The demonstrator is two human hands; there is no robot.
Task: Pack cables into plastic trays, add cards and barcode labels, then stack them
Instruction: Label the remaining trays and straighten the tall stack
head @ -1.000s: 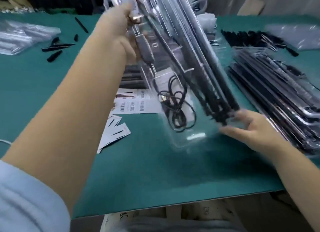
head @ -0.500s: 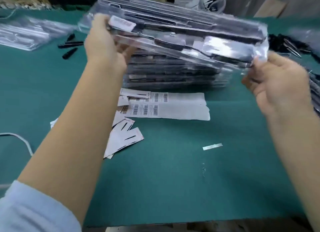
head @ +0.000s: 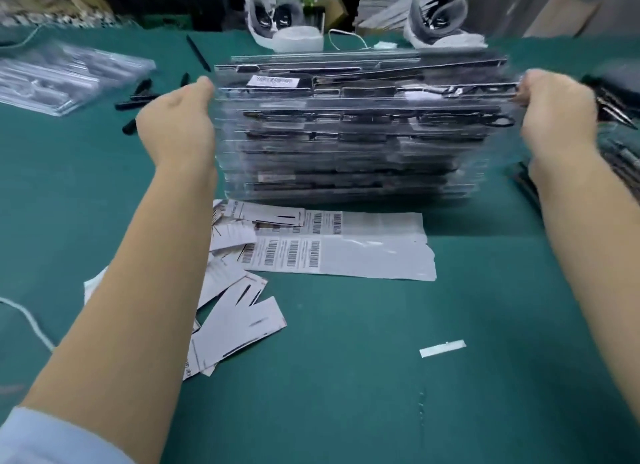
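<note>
The top tray [head: 363, 83] lies on the stack of packed trays [head: 349, 152] at the far middle of the green surface [head: 346, 377], its long axis running left to right, squarely between the two hands. The left hand [head: 176, 124] holds its left end and the right hand [head: 557, 114] its right end, fingers curled round the edges, though blur hides the fingertips. Both hands are equally near, so settling the tray level probably depends on lowering both ends together.

A barcode label [head: 273, 80] sits on the tray's left part. Near the stack lie barcode sheets [head: 332, 252] and loose cards [head: 235, 321]. Empty clear trays [head: 65, 79] rest far left, and cluttered boxes stand behind.
</note>
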